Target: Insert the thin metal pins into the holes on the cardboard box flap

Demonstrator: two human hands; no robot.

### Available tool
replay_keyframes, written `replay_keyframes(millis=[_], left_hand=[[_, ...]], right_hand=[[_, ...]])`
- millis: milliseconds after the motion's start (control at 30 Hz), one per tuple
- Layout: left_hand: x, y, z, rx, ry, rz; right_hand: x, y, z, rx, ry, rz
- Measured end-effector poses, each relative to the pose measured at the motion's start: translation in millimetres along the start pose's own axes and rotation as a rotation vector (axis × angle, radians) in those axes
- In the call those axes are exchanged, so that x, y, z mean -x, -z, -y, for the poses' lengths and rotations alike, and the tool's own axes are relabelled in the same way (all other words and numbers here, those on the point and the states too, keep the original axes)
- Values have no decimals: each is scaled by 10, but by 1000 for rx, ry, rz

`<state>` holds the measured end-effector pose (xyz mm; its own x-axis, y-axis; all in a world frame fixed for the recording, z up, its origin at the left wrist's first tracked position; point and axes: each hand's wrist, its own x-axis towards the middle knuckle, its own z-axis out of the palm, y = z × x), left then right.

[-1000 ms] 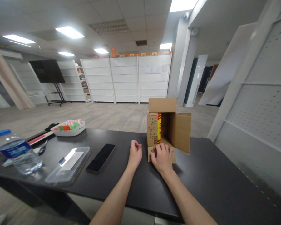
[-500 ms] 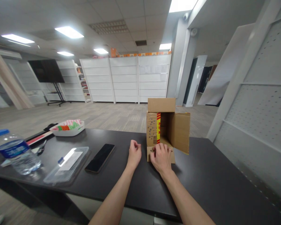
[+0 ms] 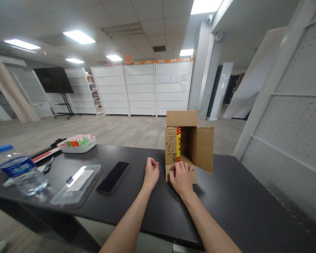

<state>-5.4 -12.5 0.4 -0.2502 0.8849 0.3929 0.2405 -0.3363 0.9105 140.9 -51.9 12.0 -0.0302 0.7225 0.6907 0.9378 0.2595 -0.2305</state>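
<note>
A cardboard box (image 3: pixel 203 147) lies on its side on the black table, its opening towards me and its flaps spread. Dark round spots dot its left flap (image 3: pixel 170 146), beside a yellow and red tape strip (image 3: pixel 178 144). Over the lower flap (image 3: pixel 168 174) rests my right hand (image 3: pixel 181 176), fingers bent and pressed together; what lies under the fingertips is hidden. My left hand (image 3: pixel 151 172) is closed just left of the box, apart from it, thumb against curled fingers. Whether it holds something small cannot be made out.
To the left on the table (image 3: pixel 242 203) lie a black phone (image 3: pixel 113 177) and a clear plastic case (image 3: pixel 77 186). Beyond them are a water bottle (image 3: pixel 21 172), scissors (image 3: pixel 48 166) and a white basket (image 3: pixel 77 146) with colourful contents. A perforated white panel (image 3: pixel 300 140) borders the right.
Both hands and the box stay where they were. The view has shifted very slightly.
</note>
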Motion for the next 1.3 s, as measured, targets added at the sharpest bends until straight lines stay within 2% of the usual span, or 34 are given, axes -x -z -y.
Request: replay_keyframes(millis=[300,933,1300], left_hand=[[-14,-15,44,3,-9,-17],[6,-2,24,18,5,-5],[1,-13,33,37,2,-8]], right_hand=[[3,9,0,-4,-1,26],[2,13,-14,-72,18,-4],[15,-37,-57,-138,52,-69]])
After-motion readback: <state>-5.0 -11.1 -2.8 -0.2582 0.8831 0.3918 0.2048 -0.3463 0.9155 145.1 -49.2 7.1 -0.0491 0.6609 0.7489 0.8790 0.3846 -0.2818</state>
